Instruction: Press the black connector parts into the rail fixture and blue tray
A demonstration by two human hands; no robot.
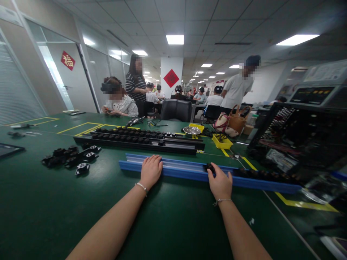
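Note:
A long blue channel-shaped rail [179,172] lies across the green table in front of me. My left hand [151,169] holds the rail left of its middle, fingers laid together over the channel and its near wall. With thumb and fingers, my right hand [221,180] grips a small black component [209,167] sitting in the channel; its underside is hidden. Farther right, a row of several similar black components [264,174] sits in the same rail. Left of the rail, a cluster of loose black components [61,156] lies on the table, one with a silvery face [82,168] nearest me.
Behind the blue rail, black rails [135,143] carry rows of black components. A metal bowl [192,130] and a yellow bin [221,141] stand beyond. An open computer case [287,133] stands at right. A person with a headset [119,103] sits across the table.

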